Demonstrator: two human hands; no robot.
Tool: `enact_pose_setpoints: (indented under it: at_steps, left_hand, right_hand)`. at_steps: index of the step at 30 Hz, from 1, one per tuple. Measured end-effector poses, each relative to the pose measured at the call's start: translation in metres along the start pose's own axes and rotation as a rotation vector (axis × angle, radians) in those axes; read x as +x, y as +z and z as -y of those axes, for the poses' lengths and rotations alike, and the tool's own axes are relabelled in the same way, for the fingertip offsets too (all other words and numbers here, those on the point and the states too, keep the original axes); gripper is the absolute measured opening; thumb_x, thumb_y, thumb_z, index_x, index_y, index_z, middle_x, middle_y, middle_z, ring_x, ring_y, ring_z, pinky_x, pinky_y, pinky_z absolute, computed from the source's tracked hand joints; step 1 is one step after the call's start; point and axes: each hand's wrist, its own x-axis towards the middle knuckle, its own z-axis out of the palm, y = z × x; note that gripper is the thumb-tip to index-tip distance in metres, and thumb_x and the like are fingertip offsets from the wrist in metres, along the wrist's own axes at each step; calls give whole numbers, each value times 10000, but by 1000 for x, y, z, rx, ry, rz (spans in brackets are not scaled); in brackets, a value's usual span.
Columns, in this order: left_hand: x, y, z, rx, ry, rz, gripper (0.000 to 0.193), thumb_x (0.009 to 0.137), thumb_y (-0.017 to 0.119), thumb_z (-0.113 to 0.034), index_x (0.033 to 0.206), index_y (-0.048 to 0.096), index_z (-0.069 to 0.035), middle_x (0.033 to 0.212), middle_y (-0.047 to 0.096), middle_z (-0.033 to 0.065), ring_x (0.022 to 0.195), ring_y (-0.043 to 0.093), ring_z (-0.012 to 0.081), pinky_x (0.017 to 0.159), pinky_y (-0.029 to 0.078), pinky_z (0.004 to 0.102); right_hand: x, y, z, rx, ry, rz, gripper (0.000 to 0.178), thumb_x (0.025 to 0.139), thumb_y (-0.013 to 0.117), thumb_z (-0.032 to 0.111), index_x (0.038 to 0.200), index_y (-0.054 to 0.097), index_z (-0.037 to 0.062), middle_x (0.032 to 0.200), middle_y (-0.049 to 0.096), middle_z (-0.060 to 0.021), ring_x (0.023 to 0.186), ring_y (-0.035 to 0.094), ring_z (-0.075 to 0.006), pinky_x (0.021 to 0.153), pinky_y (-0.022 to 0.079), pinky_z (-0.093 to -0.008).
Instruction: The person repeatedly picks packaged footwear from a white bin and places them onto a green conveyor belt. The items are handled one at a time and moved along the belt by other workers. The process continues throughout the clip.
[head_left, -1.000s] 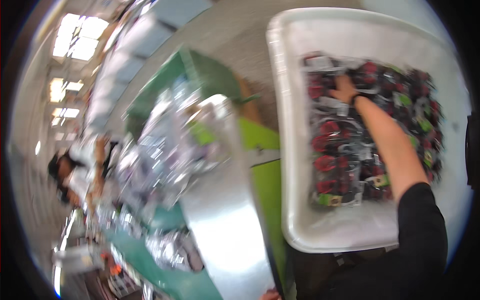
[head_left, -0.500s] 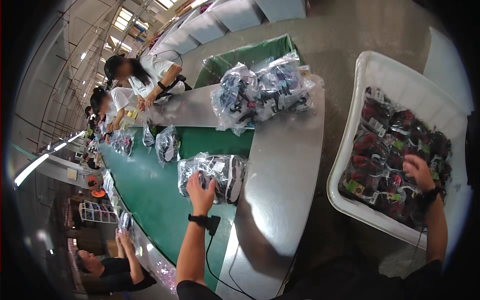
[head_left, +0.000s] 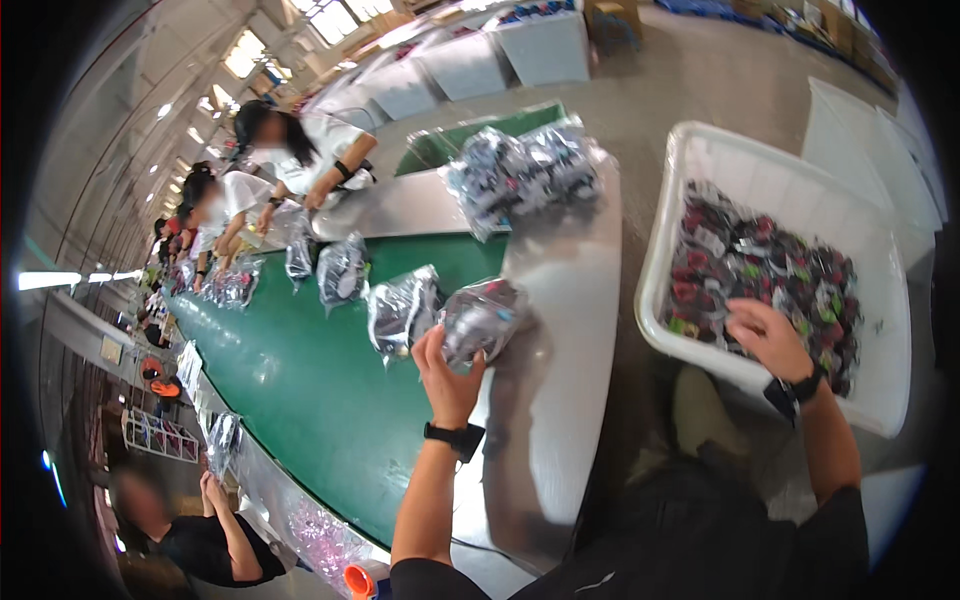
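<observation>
Left hand (head_left: 449,385), mid-frame, has thumb and fingers around a clear bagged bundle (head_left: 490,308) just up and right, long axis hard to tell. Right hand (head_left: 772,343), right of frame, looks loosely spread, nearer the bagged packs (head_left: 770,262) in that white bin (head_left: 780,185).

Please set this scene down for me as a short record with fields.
Left hand: gripping a clear-bagged item
Right hand: over the white bin, loosely curled; contact unclear
Bin contents: many dark-and-red bagged items
Green surface: several other bagged items
Metal counter: bagged pile at far end
Nearby: co-workers in white
</observation>
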Motion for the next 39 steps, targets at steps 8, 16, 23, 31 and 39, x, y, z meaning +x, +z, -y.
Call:
enact_pose_setpoints:
  at_steps: [8,16,23,31,39]
  left_hand:
    - [-96,-30,-29,-228,-484,281,378,903,763,-108,1260,664,-31,1166,597,102,1029,626,230,820,541,333]
    - [-48,-3,-79,-756,-1136,414,565,1062,589,-403,1510,393,-121,1218,618,56,921,638,161,748,566,332]
    - [-37,34,-134,-844,-1109,469,463,1074,574,-307,1483,433,-142,1322,618,56,1134,647,168,853,574,369]
    - [-4,67,-202,-1153,-897,792,457,1102,519,-234,1480,488,20,1389,586,160,1144,644,233,864,583,376]
    - [2,62,-172,-831,-923,753,360,1108,515,-208,1371,573,30,1213,683,159,986,709,240,791,602,339]
  right_hand:
    - [43,97,18,-3,-273,343,453,989,705,227,1374,610,7,1129,724,-125,982,705,-165,882,576,-306]
    - [134,211,10,-123,-215,264,598,916,675,435,1318,650,-7,1255,663,-269,1192,622,-413,1054,473,-463]
    - [107,169,-31,93,4,300,719,842,741,553,1239,651,-40,1247,678,-273,1161,656,-403,1011,497,-443]
    - [72,7,-84,653,374,195,563,876,797,421,1180,597,-9,693,565,-12,490,480,-90,416,343,-291]
    - [40,-161,-174,577,634,-324,380,916,722,467,728,676,141,497,512,3,387,479,-130,367,339,-294]
